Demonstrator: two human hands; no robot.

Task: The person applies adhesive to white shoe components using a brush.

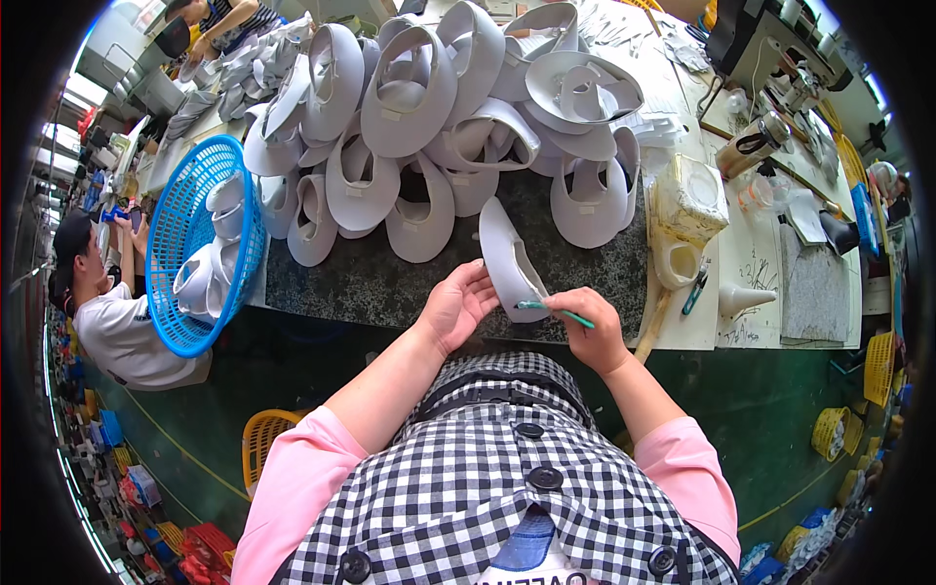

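A white shoe upper with an oval opening stands tilted at the table's near edge. My left hand, palm up, holds it from the left, with the fingertips partly behind it. In my right hand is a thin green brush-like stick, gripped between thumb and fingers. Its tip meets the lower rim of the upper's opening; whether it is a brush or a pen I cannot tell. Several similar white uppers are heaped just beyond my hands, some bearing small pale tabs.
On the left stands a blue basket with white uppers inside, near a person. A crusted block-shaped container, a cutter-like tool, a white funnel and a tumbler are on the right. Another person works at the far left.
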